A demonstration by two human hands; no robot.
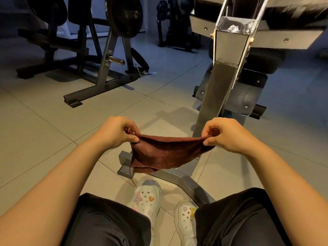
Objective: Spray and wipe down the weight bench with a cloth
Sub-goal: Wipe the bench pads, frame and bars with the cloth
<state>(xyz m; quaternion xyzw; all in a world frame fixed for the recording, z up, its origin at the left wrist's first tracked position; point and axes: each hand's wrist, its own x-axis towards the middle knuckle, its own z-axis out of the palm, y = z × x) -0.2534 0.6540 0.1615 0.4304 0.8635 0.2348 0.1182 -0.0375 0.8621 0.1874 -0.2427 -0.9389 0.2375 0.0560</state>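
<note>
So the brown cloth is being held stretched out, one top corner pinched by the left hand, the other by the right hand. The weight bench is found up at about 1 o'clock, its steel post angled from 1 toward 6. The right hand is judged nearer. No spray bottle can be seen.

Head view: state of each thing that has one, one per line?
Brown cloth: held up off the floor, stretched between both hands, lower part hanging folded.
Left hand: pinches the cloth's left corner.
Right hand: pinches the cloth's right corner.
Weight bench: upright on the tiled floor, not touched by cloth or hands.
Weight plate: loaded on the plate rack.
Clogs: worn, on the floor by the bench base.
</note>
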